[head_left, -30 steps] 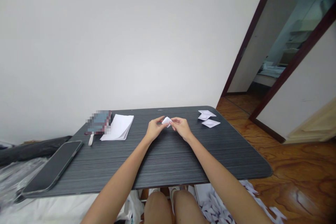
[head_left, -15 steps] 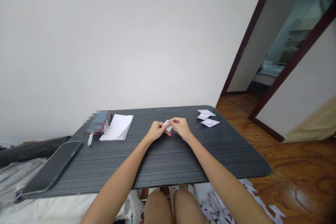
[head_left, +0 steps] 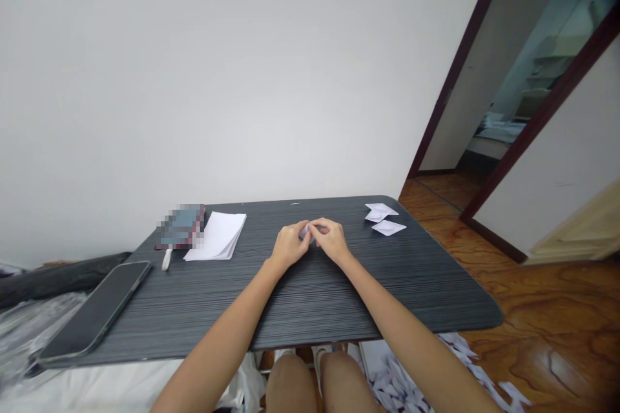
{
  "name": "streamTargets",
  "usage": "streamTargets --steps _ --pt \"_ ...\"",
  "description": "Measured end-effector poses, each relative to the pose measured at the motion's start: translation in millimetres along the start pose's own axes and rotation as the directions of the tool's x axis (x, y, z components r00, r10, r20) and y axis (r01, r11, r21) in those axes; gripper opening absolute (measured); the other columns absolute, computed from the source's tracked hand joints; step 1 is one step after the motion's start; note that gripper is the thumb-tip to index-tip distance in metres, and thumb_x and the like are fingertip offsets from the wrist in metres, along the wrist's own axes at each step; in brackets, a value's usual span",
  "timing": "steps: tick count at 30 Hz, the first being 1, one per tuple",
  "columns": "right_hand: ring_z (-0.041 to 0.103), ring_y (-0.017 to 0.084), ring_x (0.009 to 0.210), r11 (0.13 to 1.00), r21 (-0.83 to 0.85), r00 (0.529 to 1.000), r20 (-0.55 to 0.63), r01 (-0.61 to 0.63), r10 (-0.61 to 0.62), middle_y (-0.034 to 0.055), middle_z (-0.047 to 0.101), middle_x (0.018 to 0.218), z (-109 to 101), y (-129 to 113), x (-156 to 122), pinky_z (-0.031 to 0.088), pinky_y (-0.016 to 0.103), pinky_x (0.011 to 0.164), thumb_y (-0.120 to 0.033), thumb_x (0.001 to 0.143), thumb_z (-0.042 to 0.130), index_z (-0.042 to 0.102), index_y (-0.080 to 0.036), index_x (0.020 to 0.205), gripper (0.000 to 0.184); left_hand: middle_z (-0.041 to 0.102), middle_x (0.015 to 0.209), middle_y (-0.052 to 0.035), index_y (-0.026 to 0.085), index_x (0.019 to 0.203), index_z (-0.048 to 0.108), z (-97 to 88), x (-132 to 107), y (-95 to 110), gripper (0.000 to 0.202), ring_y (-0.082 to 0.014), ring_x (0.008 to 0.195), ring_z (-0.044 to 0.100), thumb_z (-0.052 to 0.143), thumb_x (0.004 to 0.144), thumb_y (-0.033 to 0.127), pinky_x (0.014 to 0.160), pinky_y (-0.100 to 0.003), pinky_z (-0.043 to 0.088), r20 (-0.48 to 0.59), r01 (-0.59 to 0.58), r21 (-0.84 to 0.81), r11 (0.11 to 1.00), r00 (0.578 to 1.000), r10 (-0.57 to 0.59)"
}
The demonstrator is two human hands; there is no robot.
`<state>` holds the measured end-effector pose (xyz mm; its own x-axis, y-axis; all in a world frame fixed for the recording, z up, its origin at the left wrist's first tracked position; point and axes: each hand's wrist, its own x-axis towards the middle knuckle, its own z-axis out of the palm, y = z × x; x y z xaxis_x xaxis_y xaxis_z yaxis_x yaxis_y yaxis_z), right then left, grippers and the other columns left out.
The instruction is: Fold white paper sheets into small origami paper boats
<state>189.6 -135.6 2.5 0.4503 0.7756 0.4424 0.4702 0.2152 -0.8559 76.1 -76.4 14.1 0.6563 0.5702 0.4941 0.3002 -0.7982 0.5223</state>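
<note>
Both of my hands meet over the middle of the dark table (head_left: 208, 310), pinching one small piece of folded white paper (head_left: 304, 231). My left hand (head_left: 290, 244) is closed on its left side, thumb and fingers pressed together. From the right, my right hand (head_left: 330, 239) grips it with thumb and forefinger. Most of the paper is hidden by the fingers, so its folded shape cannot be made out. To the right lie several folded white paper pieces (head_left: 389, 228) with pointed ends.
A stack of white paper sheets (head_left: 216, 237) lies at the left, beside a blurred-out item (head_left: 181, 227) and a small white object (head_left: 166, 259). A phone (head_left: 97, 310) rests on the left edge. Many folded papers (head_left: 400, 381) are heaped below the table. A doorway (head_left: 484, 116) stands right.
My left hand has turned inward and its fingers have closed further around the paper. Less of the paper shows now. The things on the table stay put.
</note>
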Motion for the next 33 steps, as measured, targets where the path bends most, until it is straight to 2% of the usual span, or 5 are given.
streamTargets --steps 5,15,26,30,33 --pt "0.054 0.009 0.045 0.997 -0.067 0.999 0.006 0.045 -0.045 0.0036 0.062 0.077 0.4 -1.1 -1.6 0.043 0.019 0.041 -0.031 0.071 0.046 0.062 -0.017 0.074 0.022 0.064 0.079 -0.0057 0.017 0.093 0.056 2.1 -0.3 -0.1 0.023 -0.015 0.071 0.058 0.042 0.077 0.024 0.066 -0.023 0.042 -0.007 -0.027 0.057 0.998 1.0 0.028" --pt "0.056 0.012 0.042 0.998 -0.035 0.999 0.003 -0.046 0.047 0.0003 0.062 0.061 1.9 -3.4 -1.7 0.046 0.021 0.042 -0.032 0.07 0.046 0.061 -0.018 0.071 0.021 0.055 0.064 -0.0014 0.017 0.093 0.045 4.6 0.5 -3.3 0.02 -0.0129 0.054 0.053 0.034 0.082 0.029 0.053 -0.022 0.038 0.028 -0.044 0.007 0.999 0.999 0.044" --pt "0.057 0.012 0.048 1.0 -0.002 0.998 -0.063 -0.022 0.021 0.0002 0.059 0.064 2.7 -3.5 0.8 0.046 0.021 0.045 -0.028 0.069 0.045 0.057 -0.017 0.067 0.016 0.057 0.072 -0.0027 0.018 0.094 0.04 0.0 0.5 -0.8 0.018 -0.0137 0.06 0.054 0.029 0.084 0.028 0.059 -0.025 0.039 -0.005 -0.025 -0.029 0.999 1.0 0.024" --pt "0.055 0.011 0.043 0.995 0.069 0.992 -0.102 -0.067 0.074 0.0003 0.058 0.065 0.0 -3.8 2.9 0.044 0.021 0.039 -0.027 0.069 0.042 0.054 -0.017 0.068 0.015 0.06 0.085 -0.005 0.017 0.099 0.04 -4.3 3.2 -3.6 0.021 -0.0131 0.072 0.057 0.027 0.085 0.025 0.068 -0.026 0.042 -0.016 -0.059 -0.13 0.99 0.998 0.058" --pt "0.055 0.011 0.044 0.992 0.107 0.992 -0.099 -0.071 0.082 0.0006 0.058 0.069 -3.4 -1.1 5.8 0.045 0.022 0.04 -0.023 0.068 0.039 0.054 -0.018 0.07 0.016 0.06 0.092 -0.0058 0.017 0.096 0.049 -6.6 5.1 -8.8 0.026 -0.0139 0.084 0.056 0.027 0.084 0.023 0.078 -0.028 0.042 0.016 -0.116 -0.149 0.982 0.993 0.119"
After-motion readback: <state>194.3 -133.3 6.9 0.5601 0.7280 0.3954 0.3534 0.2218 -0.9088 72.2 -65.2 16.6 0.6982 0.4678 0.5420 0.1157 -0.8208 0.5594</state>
